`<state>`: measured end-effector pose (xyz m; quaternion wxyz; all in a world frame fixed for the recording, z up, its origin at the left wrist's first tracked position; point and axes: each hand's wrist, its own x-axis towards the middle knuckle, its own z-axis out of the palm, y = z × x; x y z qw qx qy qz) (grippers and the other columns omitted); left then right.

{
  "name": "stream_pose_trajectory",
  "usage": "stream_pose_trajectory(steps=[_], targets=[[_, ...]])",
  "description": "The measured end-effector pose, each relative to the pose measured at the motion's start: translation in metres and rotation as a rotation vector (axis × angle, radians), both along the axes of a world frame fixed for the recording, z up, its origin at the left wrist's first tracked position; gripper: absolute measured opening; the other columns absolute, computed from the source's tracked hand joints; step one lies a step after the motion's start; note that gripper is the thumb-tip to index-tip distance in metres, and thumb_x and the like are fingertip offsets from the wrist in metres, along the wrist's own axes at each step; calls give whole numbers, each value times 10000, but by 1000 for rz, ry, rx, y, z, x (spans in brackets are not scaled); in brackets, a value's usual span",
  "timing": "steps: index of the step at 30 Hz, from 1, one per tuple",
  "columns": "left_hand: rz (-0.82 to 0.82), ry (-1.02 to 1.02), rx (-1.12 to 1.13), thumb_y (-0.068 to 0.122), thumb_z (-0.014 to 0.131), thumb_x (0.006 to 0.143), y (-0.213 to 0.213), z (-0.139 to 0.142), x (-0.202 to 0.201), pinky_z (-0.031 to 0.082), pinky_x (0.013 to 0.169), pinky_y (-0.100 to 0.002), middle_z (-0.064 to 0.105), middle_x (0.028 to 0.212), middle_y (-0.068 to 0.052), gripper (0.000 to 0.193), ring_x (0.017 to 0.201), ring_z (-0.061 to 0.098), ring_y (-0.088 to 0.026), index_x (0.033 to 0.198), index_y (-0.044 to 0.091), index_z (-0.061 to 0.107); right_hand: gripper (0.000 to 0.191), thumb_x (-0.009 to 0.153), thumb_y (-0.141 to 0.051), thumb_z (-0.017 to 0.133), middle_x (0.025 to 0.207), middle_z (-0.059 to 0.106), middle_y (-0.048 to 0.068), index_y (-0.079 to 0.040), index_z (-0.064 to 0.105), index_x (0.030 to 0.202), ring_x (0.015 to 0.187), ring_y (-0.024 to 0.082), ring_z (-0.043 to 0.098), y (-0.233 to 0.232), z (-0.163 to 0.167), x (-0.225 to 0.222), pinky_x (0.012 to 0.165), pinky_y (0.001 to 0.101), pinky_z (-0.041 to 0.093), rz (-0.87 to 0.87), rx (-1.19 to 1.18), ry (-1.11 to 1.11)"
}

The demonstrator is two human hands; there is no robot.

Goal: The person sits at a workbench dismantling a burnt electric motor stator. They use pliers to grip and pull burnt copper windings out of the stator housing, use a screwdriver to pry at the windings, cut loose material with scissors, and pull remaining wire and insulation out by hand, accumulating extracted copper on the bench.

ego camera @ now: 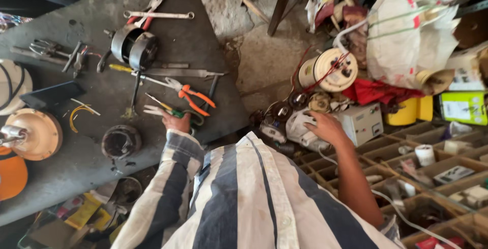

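My left hand (175,122) rests at the near edge of the dark work table (168,50). Its fingers touch a green-handled tool (179,112) lying beside pale scissors (152,109); whether they grip it is hidden. Orange-handled pliers (195,99) lie just beyond. My right hand (326,127) reaches out to the right. Its fingers curl over a crumpled white plastic bag (301,127) next to a small white box (362,123). My striped shirt fills the bottom of the view.
A black motor (134,48), a spanner (158,15), a file (183,72) and a dark round housing (120,141) lie on the table. A cream wire spool (330,69), red cloth and sacks pile up at the right. Wooden compartments (422,162) hold small parts.
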<state>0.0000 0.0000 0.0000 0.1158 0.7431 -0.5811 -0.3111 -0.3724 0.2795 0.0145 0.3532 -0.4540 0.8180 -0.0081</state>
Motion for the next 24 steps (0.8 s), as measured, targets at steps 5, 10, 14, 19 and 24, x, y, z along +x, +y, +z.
stream_pose_trajectory(steps=[5, 10, 14, 19, 24], targets=[[-41, 11, -36, 271, 873, 716, 1, 12, -2, 454, 1050, -506, 512, 1326, -414, 1269, 1218, 536, -542, 1643, -3, 52, 542, 870, -392, 723, 1267, 689, 180, -120, 639, 1332, 1162, 370, 648, 24, 14, -40, 983, 458, 508, -178, -96, 74], [103, -40, 18, 297, 882, 681, -10, 12, 6, 468, 1037, -488, 590, 1286, -389, 1245, 1219, 572, -521, 1633, 25, 126, 564, 867, -397, 686, 1317, 666, 137, -201, 595, 1387, 1103, 324, 694, 22, -9, -14, 979, 419, 521, -290, 36, -102], [151, -42, -57, 335, 795, 797, -12, 4, 5, 503, 1012, -498, 628, 1257, -385, 1107, 1183, 616, -525, 1663, 34, 175, 507, 871, -415, 710, 1275, 690, 159, -161, 646, 1305, 1146, 341, 663, 17, -17, -9, 995, 431, 505, -53, -72, -147], [192, -120, 1, 380, 815, 815, -5, -4, 10, 495, 989, -521, 635, 1229, -389, 1087, 1146, 613, -535, 1664, 85, 202, 506, 843, -429, 697, 1250, 700, 128, -179, 643, 1280, 1107, 320, 685, -4, -17, -32, 960, 428, 530, -12, -4, -165], [250, -133, 130, 315, 802, 769, -16, 3, 5, 519, 956, -522, 660, 1167, -377, 1100, 1104, 644, -522, 1648, 86, 182, 512, 855, -432, 694, 1224, 702, 125, -194, 632, 1305, 1135, 314, 663, -51, -9, -88, 951, 431, 519, 142, 12, -13]])
